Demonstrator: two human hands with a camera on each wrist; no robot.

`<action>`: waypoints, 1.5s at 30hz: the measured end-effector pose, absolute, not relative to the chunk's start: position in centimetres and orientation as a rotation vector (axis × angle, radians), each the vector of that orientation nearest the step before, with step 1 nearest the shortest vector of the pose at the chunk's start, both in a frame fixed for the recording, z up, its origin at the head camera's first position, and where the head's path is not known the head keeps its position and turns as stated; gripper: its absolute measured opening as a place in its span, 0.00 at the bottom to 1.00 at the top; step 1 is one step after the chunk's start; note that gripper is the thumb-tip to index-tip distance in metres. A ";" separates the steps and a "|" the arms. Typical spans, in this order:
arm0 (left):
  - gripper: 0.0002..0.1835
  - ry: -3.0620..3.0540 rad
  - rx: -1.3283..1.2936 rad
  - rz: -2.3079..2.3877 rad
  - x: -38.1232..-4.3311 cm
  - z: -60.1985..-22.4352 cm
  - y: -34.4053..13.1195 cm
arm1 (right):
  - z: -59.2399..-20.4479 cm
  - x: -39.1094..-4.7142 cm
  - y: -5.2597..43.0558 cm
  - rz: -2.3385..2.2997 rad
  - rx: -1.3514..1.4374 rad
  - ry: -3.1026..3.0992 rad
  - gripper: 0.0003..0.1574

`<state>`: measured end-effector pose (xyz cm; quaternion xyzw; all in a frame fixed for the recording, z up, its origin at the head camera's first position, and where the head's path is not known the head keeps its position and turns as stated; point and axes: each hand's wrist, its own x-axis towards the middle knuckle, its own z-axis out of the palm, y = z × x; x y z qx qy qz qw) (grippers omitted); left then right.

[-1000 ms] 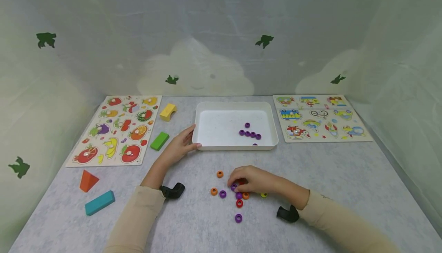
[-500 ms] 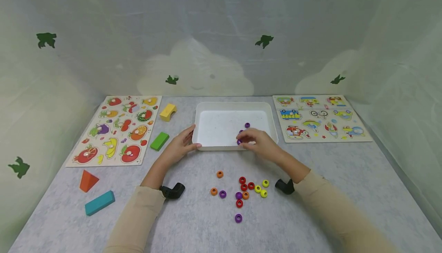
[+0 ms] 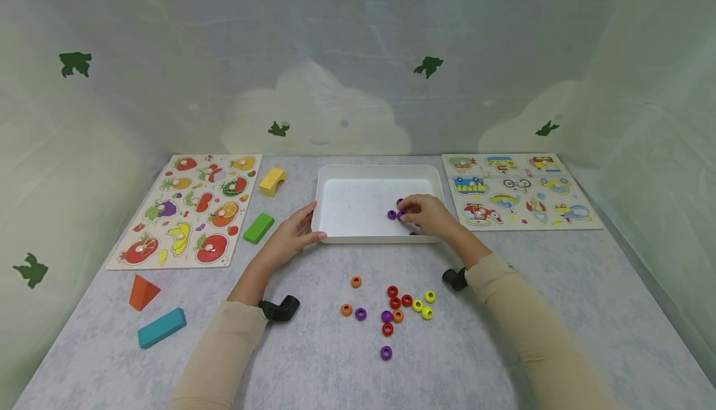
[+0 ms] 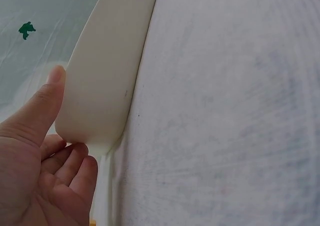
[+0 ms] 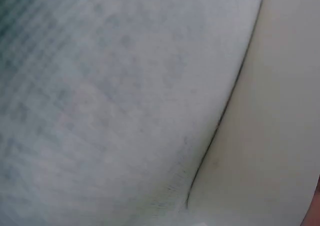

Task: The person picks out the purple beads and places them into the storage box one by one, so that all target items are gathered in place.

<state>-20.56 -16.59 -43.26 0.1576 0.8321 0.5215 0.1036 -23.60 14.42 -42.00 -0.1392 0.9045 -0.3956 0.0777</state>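
Observation:
My left hand (image 3: 289, 236) grips the near left corner of a white tray (image 3: 358, 240), thumb at the rim and fingers bent against the outer side in the left wrist view. Over the tray's right part, my right hand (image 3: 429, 214) has its thumb and fingertips together at a purple bead (image 3: 400, 214), which it seems to pinch. Another purple bead (image 3: 391, 215) lies just left of the fingertips. The hand covers part of the beads in the tray. In the right wrist view, the tray's outer wall (image 5: 265, 116) shows, with only a sliver of hand at the edge.
Before the tray lie loose red beads (image 3: 394, 302), yellow beads (image 3: 427, 313), orange beads (image 3: 347, 310) and purple beads (image 3: 386, 353). A fruit puzzle board (image 3: 187, 211), green block (image 3: 258, 228), yellow arch (image 3: 272, 182), orange triangle (image 3: 143, 292) and teal block (image 3: 161, 328) lie left; a vehicle puzzle (image 3: 520, 192) lies right.
My right hand has carried a purple bead from the loose beads up into the tray, then moved right over the purple beads there. My left hand has stayed at the tray's corner.

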 end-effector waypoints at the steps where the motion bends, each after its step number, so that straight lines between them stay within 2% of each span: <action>1: 0.43 2.453 0.470 1.541 -20.6 -43.3 -16.6 | -42.1 -23.6 14.4 -1.178 -0.408 2.714 0.11; 7: 0.43 2.446 0.474 1.555 -20.8 -43.8 -16.7 | -42.2 -23.5 14.4 -1.124 -0.373 2.733 0.09; 27: 0.43 2.458 0.437 1.539 -20.6 -43.5 -16.7 | -42.0 -23.4 14.6 -0.900 -0.498 2.765 0.12; 33: 0.43 2.448 0.429 1.538 -20.5 -43.4 -16.6 | -41.4 -23.0 14.6 -0.958 -0.531 2.766 0.17; 39: 0.43 2.441 0.431 1.547 -20.5 -43.3 -16.6 | -40.2 -20.6 14.5 -1.131 -0.741 2.736 0.24; 45: 0.43 2.450 0.453 1.544 -20.6 -43.4 -16.7 | -39.8 -16.5 13.9 -1.214 -1.045 2.594 0.25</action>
